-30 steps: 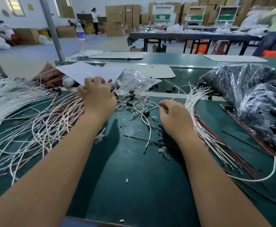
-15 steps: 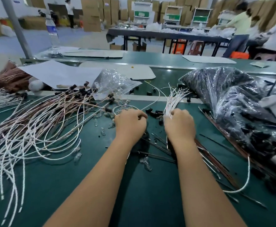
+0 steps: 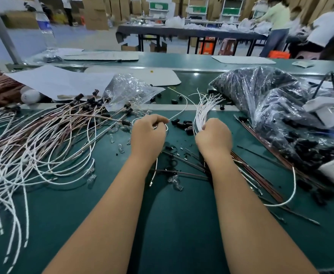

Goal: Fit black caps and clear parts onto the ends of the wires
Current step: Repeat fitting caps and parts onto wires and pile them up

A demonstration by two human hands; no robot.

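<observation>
Between our two fists, loose black caps [image 3: 183, 124] lie on the green table [image 3: 182, 224]. Our left hand [image 3: 149, 133] pinches a single white wire [image 3: 179, 110] that runs away beyond the fingertips; whether a cap sits in the fist we cannot tell. Our right hand [image 3: 213, 135] grips a white wire bundle [image 3: 202, 108], ends fanning above it. Under the wrists: clear parts [image 3: 175, 181]. Right of the grip: bagged caps [image 3: 271, 107]. Left: finished wires [image 3: 43, 135].

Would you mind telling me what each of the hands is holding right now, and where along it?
The left hand pinches a single white wire at its looped middle; the right hand grips the bundle of white wires below its fanned-out ends.
</observation>
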